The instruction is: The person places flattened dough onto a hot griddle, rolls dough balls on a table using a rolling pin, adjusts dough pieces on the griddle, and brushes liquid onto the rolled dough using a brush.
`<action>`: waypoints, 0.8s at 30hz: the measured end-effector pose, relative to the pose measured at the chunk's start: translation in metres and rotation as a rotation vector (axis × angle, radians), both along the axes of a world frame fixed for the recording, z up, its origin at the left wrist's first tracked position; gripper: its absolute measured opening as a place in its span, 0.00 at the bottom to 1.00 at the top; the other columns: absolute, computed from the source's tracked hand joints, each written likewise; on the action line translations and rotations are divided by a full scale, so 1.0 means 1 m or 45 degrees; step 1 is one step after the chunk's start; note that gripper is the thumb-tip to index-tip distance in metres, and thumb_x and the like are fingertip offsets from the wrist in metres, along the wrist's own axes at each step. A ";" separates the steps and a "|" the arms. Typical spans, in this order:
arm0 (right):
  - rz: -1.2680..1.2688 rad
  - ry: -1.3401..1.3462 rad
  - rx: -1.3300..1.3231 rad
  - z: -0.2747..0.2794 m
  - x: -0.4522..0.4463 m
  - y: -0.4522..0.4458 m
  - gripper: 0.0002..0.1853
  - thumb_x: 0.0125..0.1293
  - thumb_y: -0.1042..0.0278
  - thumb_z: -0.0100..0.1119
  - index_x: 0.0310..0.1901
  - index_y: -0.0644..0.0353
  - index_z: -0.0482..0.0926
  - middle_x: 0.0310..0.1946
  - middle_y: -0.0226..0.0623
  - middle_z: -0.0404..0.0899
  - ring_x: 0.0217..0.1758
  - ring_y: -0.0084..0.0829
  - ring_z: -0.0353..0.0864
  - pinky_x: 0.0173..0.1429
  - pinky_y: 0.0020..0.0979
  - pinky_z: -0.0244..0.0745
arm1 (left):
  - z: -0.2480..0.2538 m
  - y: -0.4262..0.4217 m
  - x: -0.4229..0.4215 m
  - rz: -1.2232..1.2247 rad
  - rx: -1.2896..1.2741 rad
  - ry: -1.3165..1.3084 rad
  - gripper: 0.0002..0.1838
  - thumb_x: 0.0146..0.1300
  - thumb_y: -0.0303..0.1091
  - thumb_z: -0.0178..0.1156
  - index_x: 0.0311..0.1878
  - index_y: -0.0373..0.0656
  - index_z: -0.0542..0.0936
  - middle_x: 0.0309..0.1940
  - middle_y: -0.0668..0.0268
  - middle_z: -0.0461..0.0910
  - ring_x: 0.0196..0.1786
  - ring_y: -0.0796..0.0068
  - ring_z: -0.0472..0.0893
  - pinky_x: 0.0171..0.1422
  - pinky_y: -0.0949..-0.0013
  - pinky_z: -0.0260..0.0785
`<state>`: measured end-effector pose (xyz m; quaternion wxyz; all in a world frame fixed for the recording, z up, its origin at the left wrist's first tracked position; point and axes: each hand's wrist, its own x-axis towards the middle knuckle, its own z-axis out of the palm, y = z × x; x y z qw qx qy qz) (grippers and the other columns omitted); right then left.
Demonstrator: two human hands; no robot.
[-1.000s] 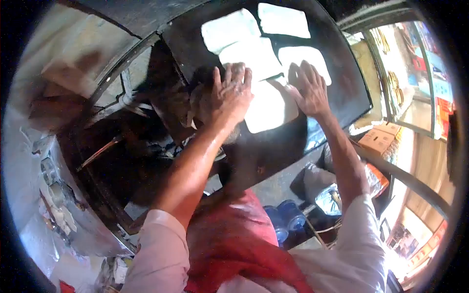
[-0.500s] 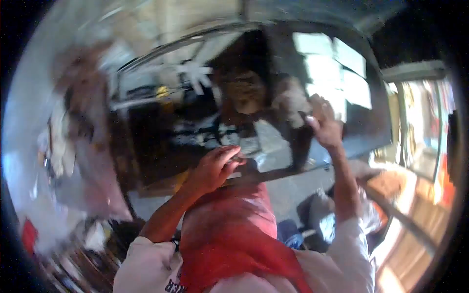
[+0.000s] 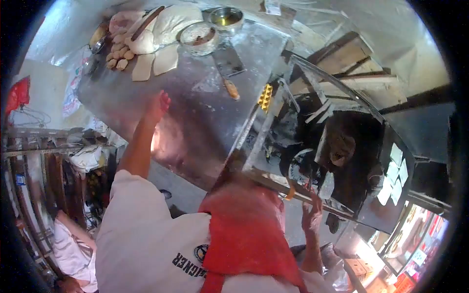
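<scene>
My left hand (image 3: 159,105) is stretched over the metal worktop (image 3: 195,117), below two flat dough pieces (image 3: 166,59); its fingers are blurred. Near the front frame of the dark stove (image 3: 342,141) is my right hand (image 3: 312,212), raised, its fingers apart with nothing in them. Several white dough sheets (image 3: 393,173) lie on the dark plate at the right. At the back left of the worktop are small dough balls (image 3: 117,52), a large dough mass (image 3: 176,22) and a rolling pin (image 3: 147,23).
A bowl with filling (image 3: 199,39) and a bowl of yellow liquid (image 3: 226,17) stand at the back. A scraper with a wooden handle (image 3: 231,90) lies on the worktop. Wooden boards (image 3: 351,88) are behind the stove. Another person's arm (image 3: 75,229) shows at lower left.
The view has swung left to the worktop. Both hands have left the dough sheets on the dark plate; my left hand is over the worktop, my right hand near the stove's front.
</scene>
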<state>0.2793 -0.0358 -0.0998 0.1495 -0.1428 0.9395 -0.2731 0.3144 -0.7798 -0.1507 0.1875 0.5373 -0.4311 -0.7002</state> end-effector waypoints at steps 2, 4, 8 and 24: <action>-0.016 -0.109 -0.036 -0.004 0.019 -0.014 0.26 0.72 0.62 0.63 0.68 0.62 0.74 0.65 0.53 0.75 0.67 0.54 0.76 0.68 0.47 0.72 | -0.016 -0.052 0.009 -0.194 -0.153 -0.040 0.15 0.72 0.45 0.63 0.56 0.51 0.78 0.48 0.69 0.82 0.42 0.70 0.83 0.42 0.66 0.76; -0.002 -0.057 -0.180 0.011 0.022 -0.044 0.19 0.71 0.65 0.63 0.60 0.63 0.80 0.52 0.52 0.83 0.53 0.50 0.85 0.54 0.43 0.81 | -0.062 -0.113 0.023 -0.095 -0.193 0.010 0.16 0.72 0.45 0.63 0.57 0.51 0.77 0.51 0.68 0.80 0.45 0.70 0.81 0.43 0.66 0.76; -0.112 -0.165 -0.121 0.001 0.025 -0.059 0.18 0.70 0.65 0.64 0.58 0.64 0.81 0.53 0.50 0.84 0.51 0.45 0.87 0.51 0.39 0.82 | -0.139 -0.267 0.072 -1.236 -2.121 -0.778 0.23 0.70 0.48 0.64 0.62 0.46 0.81 0.67 0.57 0.76 0.67 0.64 0.76 0.64 0.51 0.71; 0.202 -0.152 0.013 0.044 -0.032 -0.148 0.22 0.64 0.73 0.68 0.60 0.62 0.79 0.56 0.54 0.81 0.59 0.52 0.81 0.67 0.45 0.72 | -0.097 -0.308 -0.046 -0.255 -1.098 -0.208 0.18 0.74 0.40 0.57 0.62 0.45 0.73 0.55 0.60 0.76 0.56 0.62 0.75 0.63 0.56 0.69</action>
